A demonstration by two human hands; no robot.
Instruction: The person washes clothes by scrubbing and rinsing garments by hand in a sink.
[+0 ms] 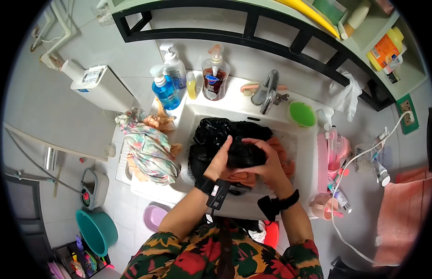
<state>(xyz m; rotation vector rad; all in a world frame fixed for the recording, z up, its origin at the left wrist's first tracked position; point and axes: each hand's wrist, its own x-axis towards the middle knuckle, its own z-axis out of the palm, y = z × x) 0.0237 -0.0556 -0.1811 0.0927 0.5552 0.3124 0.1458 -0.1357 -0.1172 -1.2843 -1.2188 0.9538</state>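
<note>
Over the white sink [186, 122], my left hand [219, 162] and my right hand [270, 163] hold a bunched black cloth [246, 155] between them. My fingers are wrapped round its two sides. Behind and left of it, wet black clothing [216, 132] lies in the basin, shiny with water. An orange cloth [280, 148] lies in the basin to the right, partly hidden by my right hand. Some suds show around the clothes.
The faucet [269, 93] rises behind the basin, beside a green bowl [302, 114]. Pump bottles, including a blue one [166, 93] and a red-brown one [215, 76], stand at the back left. A patterned garment [151, 149] lies on the left ledge. A black rack [251, 25] overhangs.
</note>
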